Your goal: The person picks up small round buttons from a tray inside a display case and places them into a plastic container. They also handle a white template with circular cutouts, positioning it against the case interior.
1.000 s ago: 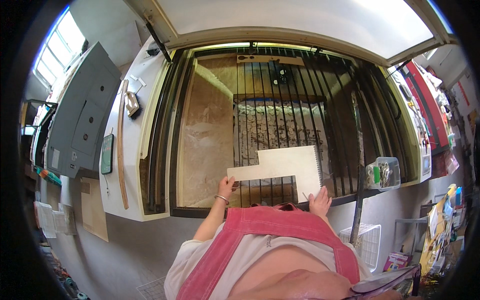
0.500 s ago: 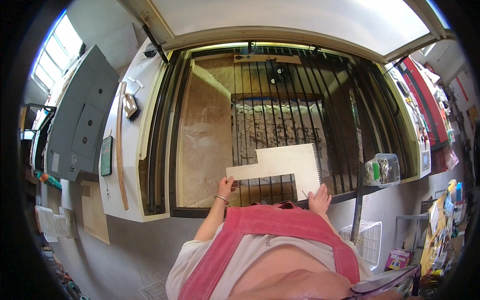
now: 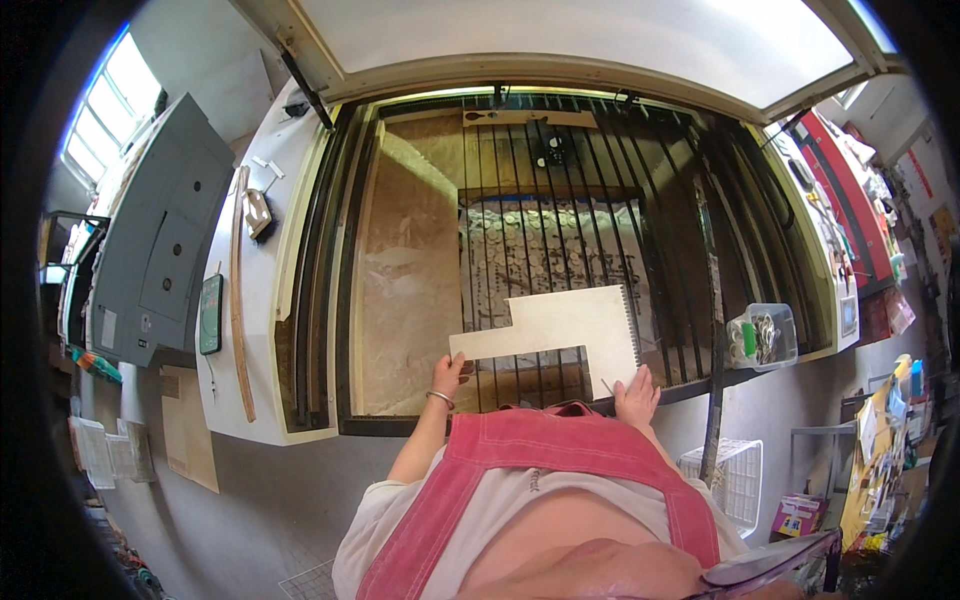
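Note:
A pale, thin board, stepped in outline with a notch cut from its near side and fine teeth along its right edge, spans the black slats of an open flatbed cutting machine. My left hand, a bracelet at its wrist, pinches the narrow left end of the board. At the near right corner my right hand grips the board's edge, its fingers pointing away from me and its thumb toward the board. Beneath the slats lie many small round pieces, partly covered by the board.
The raised lid hangs over the far side. A clear tub of loose rings sits at the machine's right front. On the left ledge are a brush, a wooden strip and a green-black device. A white crate stands lower right.
The whole view has shifted slightly. Both hands keep their hold on the board, which stays in nearly the same place over the slats.

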Demonstrator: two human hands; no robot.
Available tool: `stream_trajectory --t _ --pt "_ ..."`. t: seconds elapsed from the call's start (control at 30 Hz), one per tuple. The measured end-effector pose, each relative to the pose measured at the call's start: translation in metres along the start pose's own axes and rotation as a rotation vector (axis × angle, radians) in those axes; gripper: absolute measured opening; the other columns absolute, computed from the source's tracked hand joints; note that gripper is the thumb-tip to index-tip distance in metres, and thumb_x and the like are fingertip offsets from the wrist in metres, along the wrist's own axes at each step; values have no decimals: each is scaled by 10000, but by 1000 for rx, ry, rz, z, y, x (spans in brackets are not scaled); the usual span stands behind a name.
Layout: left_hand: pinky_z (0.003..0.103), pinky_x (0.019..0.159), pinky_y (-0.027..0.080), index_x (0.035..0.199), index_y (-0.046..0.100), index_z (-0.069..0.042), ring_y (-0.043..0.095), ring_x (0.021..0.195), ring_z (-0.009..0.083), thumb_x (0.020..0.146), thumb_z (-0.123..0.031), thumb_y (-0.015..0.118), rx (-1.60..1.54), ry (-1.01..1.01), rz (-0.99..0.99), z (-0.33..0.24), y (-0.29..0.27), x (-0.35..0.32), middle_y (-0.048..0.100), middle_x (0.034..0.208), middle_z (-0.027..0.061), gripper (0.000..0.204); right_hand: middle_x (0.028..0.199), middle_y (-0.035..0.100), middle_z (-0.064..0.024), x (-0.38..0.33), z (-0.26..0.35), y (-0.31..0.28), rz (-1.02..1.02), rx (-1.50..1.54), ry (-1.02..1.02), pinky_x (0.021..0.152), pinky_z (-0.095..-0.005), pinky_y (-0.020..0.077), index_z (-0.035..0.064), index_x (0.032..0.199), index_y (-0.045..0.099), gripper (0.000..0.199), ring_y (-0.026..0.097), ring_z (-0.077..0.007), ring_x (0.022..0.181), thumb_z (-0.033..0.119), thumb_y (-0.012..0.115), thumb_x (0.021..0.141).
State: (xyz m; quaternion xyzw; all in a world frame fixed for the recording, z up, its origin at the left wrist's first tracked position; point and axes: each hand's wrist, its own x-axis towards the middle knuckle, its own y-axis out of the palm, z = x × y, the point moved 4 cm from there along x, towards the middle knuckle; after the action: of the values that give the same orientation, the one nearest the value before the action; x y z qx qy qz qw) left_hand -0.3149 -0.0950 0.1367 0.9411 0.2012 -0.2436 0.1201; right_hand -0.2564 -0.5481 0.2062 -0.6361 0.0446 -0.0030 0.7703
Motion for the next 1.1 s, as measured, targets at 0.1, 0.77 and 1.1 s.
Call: stream_trajectory --t 0.1,0.77,1.1 --pt "312 698 545 1027 620 -68 691 824 159 1010 -399 579 0 4 1 1 0 0 708 932 48 334 1561 309 -200 0 1 -1 4 6 5 1190 -540 168 20 1558 175 828 379 -353 1398 492 495 958" --pt "295 683 535 1007 612 -78 697 820 158 982 -438 614 -19 10 12 -2 1 -3 713 955 49 361 1572 294 -199 0 1 -1 23 10 10 1199 -536 140 22 1564 159 835 347 -345 1421 505 477 962" --pt "291 686 534 1032 616 -62 688 811 150 995 -417 600 -14 7 11 -7 3 -6 706 952 56 357 1548 329 -206 -1 -1 3 -57 -21 -20 1182 -542 189 11 1553 195 820 414 -353 1368 490 498 960"
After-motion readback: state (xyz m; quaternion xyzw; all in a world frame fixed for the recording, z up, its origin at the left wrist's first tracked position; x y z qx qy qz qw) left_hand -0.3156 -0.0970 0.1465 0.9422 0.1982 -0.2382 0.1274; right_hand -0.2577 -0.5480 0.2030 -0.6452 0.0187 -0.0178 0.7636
